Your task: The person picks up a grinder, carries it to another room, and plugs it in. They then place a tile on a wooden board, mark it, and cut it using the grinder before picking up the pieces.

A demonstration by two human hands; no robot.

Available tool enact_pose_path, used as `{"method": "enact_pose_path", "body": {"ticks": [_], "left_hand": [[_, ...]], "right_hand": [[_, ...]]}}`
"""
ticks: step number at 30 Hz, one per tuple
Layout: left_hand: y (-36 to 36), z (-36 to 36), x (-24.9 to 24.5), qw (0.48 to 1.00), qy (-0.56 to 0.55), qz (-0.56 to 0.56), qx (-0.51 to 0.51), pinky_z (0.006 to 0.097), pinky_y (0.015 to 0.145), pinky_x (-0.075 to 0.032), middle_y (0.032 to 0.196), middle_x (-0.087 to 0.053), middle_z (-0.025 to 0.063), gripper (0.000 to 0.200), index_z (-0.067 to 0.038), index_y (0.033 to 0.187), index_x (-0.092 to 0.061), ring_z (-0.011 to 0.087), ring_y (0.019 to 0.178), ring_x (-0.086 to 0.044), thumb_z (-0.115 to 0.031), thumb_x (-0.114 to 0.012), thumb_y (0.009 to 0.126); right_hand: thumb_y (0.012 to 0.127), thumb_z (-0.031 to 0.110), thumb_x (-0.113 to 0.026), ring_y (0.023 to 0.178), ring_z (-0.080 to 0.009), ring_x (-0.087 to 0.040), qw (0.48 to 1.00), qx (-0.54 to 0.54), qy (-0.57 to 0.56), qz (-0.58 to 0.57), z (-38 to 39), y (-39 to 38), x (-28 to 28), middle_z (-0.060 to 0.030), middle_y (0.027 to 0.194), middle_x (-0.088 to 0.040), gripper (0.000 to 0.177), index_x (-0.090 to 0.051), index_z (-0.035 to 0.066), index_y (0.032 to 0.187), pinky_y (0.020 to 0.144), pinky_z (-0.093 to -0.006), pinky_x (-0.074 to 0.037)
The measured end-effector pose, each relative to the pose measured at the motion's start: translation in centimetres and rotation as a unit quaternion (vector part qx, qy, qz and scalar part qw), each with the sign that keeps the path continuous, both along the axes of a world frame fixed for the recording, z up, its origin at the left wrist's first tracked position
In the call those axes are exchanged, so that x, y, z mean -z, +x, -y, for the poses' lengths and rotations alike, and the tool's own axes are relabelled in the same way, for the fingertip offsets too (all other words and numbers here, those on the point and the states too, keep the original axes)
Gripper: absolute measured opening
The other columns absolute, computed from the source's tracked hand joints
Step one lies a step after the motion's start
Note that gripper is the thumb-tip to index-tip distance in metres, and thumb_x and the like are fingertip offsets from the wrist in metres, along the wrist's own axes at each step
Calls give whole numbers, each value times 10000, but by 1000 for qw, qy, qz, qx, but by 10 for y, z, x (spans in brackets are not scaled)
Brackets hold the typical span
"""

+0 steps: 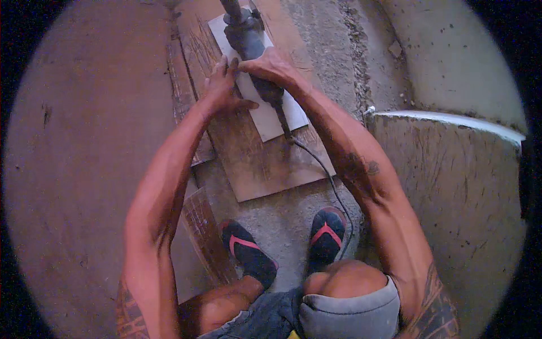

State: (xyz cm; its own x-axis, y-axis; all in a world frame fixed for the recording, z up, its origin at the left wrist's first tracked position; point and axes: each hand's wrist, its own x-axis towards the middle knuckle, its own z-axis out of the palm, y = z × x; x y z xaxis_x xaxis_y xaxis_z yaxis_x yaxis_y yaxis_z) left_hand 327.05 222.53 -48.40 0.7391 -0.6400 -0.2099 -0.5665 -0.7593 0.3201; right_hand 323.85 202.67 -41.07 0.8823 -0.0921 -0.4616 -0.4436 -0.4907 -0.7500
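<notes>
My right hand (270,65) is wrapped round the dark body of what looks like an angle grinder (268,91), its head pointing away from me. Under the tool lies a narrow pale tile (266,127), set lengthwise on a brown board (254,178). Just left of the grinder is my left hand (223,87), fingers spread and thumb out over the tile's left side. Whether it presses on the tile is hard to see. A black cord (316,155) runs from the grinder's rear back toward my right foot. The disc is not clearly visible.
My feet in dark flip-flops with red straps (324,234) stand close behind the board. Brown planks (206,237) lie at left by a large flat brown surface (90,169). To the right is a panel with a white edge (451,117); rough concrete (333,62) runs alongside.
</notes>
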Motion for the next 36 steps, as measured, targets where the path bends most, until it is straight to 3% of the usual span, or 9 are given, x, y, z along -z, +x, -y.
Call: {"method": "enact_pose_path", "body": {"ticks": [18,36], "left_hand": [[-2,3,-7,1000,-11,21,-3,544,1132,-249,1552,-147,289,1392,-35,1522,-177,437,1437,-185,-678,-835,478],[4,-2,6,1000,3,27,4,567,1125,-251,1559,-140,274,1363,-65,1526,-191,428,1441,-183,-676,-834,490]], "right_hand": [[625,516,-741,864,-305,-686,1000,2,-11,-5,1,-7,17,-219,939,-693,712,-676,-117,944,743,-382,-536],[630,468,-737,825,-303,-680,1000,10,21,-11,2,-24,1,-208,887,-690,644,-675,-112,903,721,-383,-533]]}}
